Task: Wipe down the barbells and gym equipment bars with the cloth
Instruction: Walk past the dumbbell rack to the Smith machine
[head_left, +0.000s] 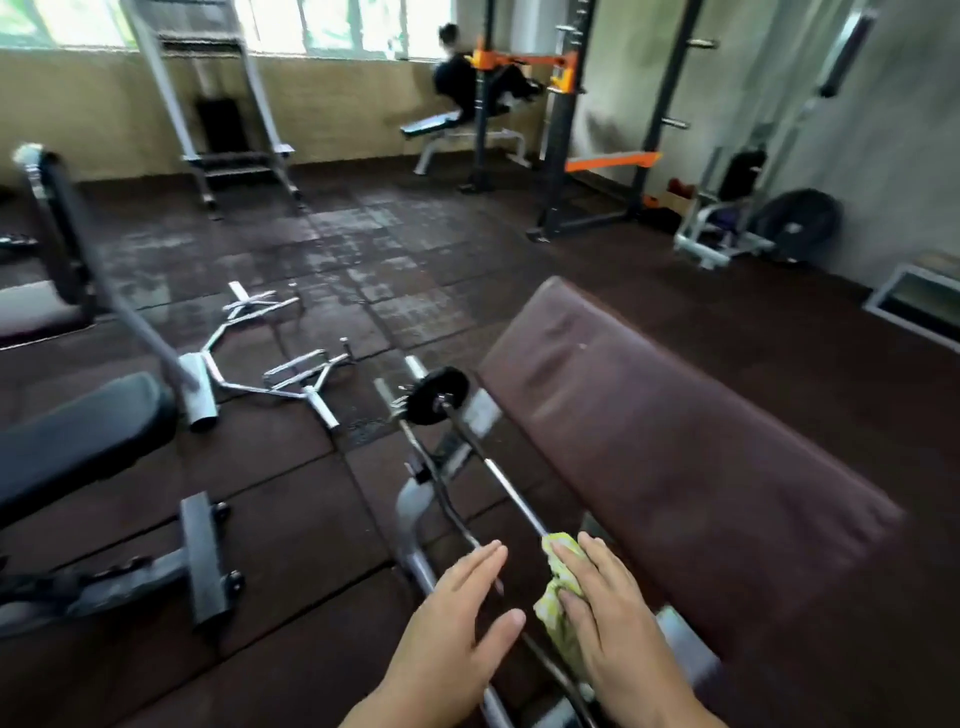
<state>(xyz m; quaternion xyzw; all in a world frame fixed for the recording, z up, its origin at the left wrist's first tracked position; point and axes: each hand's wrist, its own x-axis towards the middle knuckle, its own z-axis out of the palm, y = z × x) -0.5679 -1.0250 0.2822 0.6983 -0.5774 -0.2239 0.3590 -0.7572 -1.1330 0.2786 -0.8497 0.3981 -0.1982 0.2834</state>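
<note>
The cloth, a bunched yellow-green rag, is lying at about 5 o'clock in the view, on the near end of the barbell. The person's right hand is pressing it onto the bar with fingers laid almost straight over it and the thumb resting on the cloth's near side; I cannot tell whether anything is hooking underneath. The left hand is hovering just beside it toward 9 o'clock, flat and spread, holding nothing, its fingertips over a darker curved bar running alongside. So the right hand is the one on the job, and the bare steel is lying ahead of its fingertips. The bar's long axis is running away toward 11 o'clock, past a shiny stretch, to the small black weight plate at its far end. To my eye the coming stroke is calling for a slide along that line, fingers leading. The brown bench pad is flanking the bar at 3 o'clock. Farther out at 10 o'clock, chrome bars are lying on the rubber floor, and a black-and-orange rack is standing at 1 o'clock.
</note>
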